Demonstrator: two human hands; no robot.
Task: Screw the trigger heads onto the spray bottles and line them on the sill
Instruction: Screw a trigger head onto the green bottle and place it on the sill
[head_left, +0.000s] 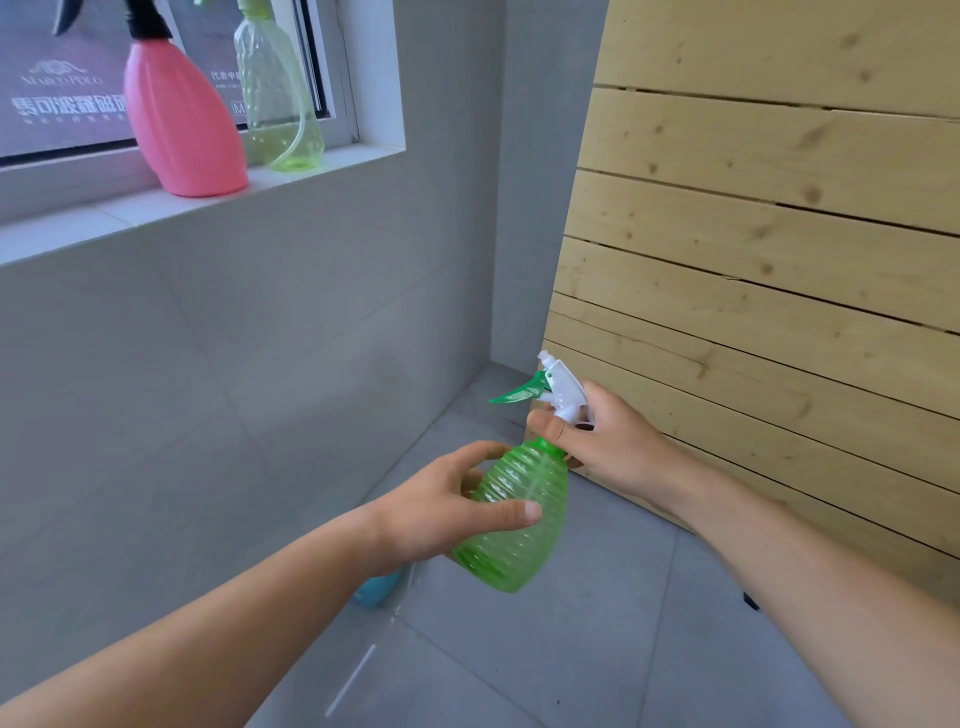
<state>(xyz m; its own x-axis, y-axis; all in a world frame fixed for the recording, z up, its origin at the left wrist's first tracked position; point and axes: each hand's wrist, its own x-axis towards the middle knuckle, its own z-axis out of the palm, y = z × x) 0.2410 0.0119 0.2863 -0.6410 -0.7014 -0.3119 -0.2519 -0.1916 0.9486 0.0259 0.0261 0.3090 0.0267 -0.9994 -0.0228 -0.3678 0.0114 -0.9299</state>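
Two bare hands share one green ribbed spray bottle, held tilted above the grey tiled floor. The left hand wraps the bottle's belly, thumb laid across the front and fingers curled behind, a closed grip on the body. The right hand is closed around the collar of the white trigger head, thumb and forefinger pinching where the head meets the bottle's green neck. The head sits on the neck with its green trigger lever pointing left and the nozzle pointing up and away; whether the threads are fully seated cannot be told.

Just below the left wrist, part of a light blue object shows on the floor against the wall, mostly hidden by the arm.

Up and to the left, the white window sill carries two bottles standing upright, close side by side. The pink bottle wears a black trigger head, cut off by the frame's top edge. The pale yellow-green translucent bottle to its right has a dip tube curving inside it; its top is also out of frame. Behind them is the window glass with printed lettering.

To the right of the hands a slatted pale wooden panel leans against the grey wall corner.
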